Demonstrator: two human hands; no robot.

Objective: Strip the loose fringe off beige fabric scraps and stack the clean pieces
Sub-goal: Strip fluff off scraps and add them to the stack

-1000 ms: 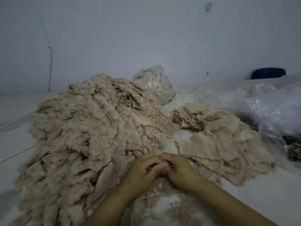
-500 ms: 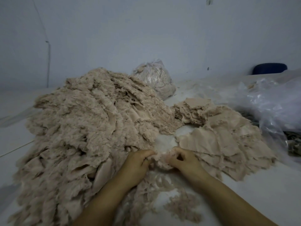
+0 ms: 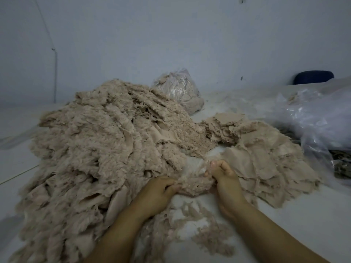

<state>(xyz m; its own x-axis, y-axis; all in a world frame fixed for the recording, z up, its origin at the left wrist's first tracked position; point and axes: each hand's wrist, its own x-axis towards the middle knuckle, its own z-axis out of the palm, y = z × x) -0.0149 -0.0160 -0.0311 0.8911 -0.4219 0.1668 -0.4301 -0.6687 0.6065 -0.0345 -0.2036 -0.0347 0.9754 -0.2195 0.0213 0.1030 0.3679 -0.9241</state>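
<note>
Frayed scrap (image 3: pixel 195 184) stretched at table centre between left hand (image 3: pixel 154 194) and right hand (image 3: pixel 226 182), both grips pinched on its ends. Likely light, limp, easily torn; best pinched by solid cloth beside the fringe. Clean stack (image 3: pixel 269 160) at two o'clock, unsorted heap (image 3: pixel 98 149) at ten.

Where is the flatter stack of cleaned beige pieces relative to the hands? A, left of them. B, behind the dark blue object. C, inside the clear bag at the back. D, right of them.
D: the flat stack of cleaned pieces lies to the right of both hands, next to the right hand, while the big fringed pile sits on the left.
</note>
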